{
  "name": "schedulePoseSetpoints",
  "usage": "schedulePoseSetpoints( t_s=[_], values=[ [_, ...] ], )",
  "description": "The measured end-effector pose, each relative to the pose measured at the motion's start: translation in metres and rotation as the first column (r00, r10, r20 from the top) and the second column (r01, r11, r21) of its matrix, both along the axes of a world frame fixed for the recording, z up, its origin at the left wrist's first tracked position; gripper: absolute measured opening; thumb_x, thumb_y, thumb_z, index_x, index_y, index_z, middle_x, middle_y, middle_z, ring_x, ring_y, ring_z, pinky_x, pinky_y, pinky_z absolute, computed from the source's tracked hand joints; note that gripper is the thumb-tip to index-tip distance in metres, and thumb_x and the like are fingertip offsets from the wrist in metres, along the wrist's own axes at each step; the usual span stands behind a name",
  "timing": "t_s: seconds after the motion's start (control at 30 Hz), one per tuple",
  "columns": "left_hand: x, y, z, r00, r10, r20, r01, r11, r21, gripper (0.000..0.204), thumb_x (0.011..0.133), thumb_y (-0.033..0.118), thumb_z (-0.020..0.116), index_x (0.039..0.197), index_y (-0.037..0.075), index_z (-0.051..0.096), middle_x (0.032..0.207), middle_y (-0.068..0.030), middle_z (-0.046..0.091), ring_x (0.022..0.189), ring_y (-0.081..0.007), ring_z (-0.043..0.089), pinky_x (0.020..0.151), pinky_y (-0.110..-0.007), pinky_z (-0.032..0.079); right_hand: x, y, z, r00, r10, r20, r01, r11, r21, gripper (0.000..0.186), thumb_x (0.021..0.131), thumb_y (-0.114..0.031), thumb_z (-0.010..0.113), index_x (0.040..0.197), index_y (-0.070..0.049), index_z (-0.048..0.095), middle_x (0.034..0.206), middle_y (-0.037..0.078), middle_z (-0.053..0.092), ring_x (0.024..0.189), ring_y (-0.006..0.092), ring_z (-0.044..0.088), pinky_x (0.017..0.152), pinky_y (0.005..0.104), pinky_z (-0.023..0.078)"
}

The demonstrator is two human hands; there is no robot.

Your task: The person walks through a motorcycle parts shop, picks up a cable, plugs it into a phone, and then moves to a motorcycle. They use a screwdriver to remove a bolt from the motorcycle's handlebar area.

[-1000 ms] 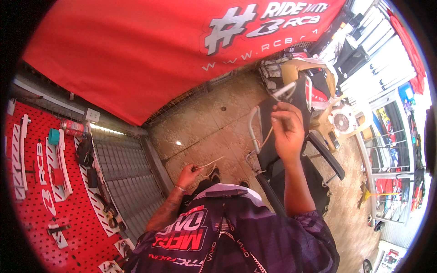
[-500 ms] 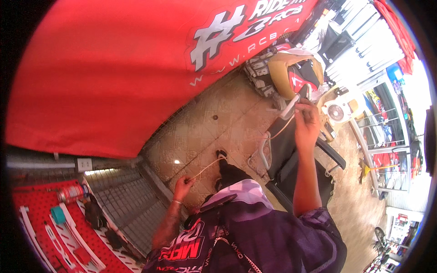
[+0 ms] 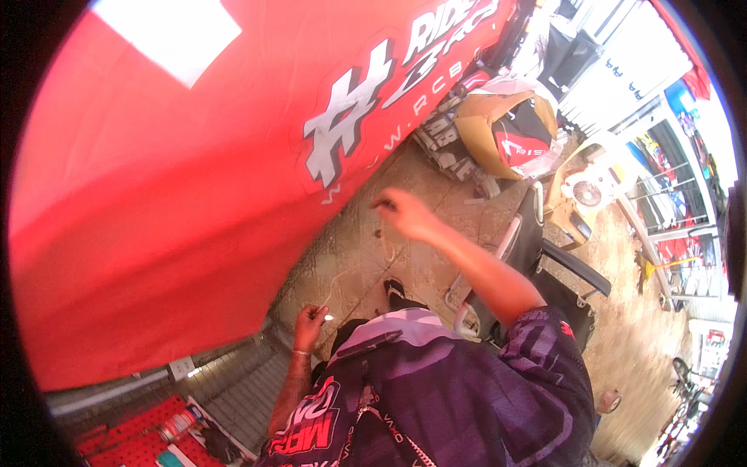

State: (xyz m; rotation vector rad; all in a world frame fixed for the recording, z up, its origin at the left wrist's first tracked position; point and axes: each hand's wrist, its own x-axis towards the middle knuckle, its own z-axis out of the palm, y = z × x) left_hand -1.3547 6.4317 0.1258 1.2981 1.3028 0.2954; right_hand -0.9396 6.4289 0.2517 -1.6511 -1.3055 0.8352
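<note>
My left hand [image 3: 310,328] is low in front of me, its fingers pinched on a thin pale cord [image 3: 332,289]. From there the cord rises in a loose curve over the tiled floor. My right hand [image 3: 401,213] reaches out ahead, below the large red banner [image 3: 194,226], with fingers closed. A short stretch of pale cord dangles just beneath its fingers. Blur hides exactly how this hand grips the cord and where the middle of it runs.
A black folding chair [image 3: 572,267] with pale tube ends stands to my right, under my forearm. Beyond it are an open cardboard box [image 3: 478,124] and a white fan [image 3: 587,191]. At lower left, a red perforated board [image 3: 132,436] lies beside a metal grille [image 3: 241,401].
My right hand has swung left, away from the chair's pale tube and toward the banner. The cord has slackened. My left hand stays low, and the view has shifted.
</note>
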Motion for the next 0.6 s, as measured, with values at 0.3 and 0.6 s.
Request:
schedulePoseSetpoints(
  t_s=[0.3,0.6],
  values=[
    [0.096,0.123,0.001,0.974,-0.174,0.146,0.178,0.984,-0.013,0.023,0.091,0.022,0.072,0.09,0.002,0.062,0.076,0.0002,0.059,0.067,-0.0084,0.054,0.063,-0.025,0.046,-0.06,0.078,-0.024,0.999,0.036,0.036,-0.039,0.997,0.068,0.037,0.081,-0.002,0.058,0.118,-0.01,0.057,0.117,0.021,0.054,0.102,0.0413,0.06,0.087,0.0469,0.05],
    [0.199,0.205,0.002,0.924,-0.327,0.198,0.358,0.922,-0.147,0.027,0.092,0.023,0.071,0.1,-0.001,0.061,0.088,-0.0041,0.063,0.081,-0.0127,0.06,0.074,-0.029,0.051,-0.027,0.106,-0.085,0.958,-0.237,-0.159,0.224,0.97,-0.099,0.057,0.076,-0.01,0.069,0.129,-0.009,0.049,0.116,0.023,0.055,0.098,0.0402,0.062,0.085,0.0435,0.052]
  ],
)
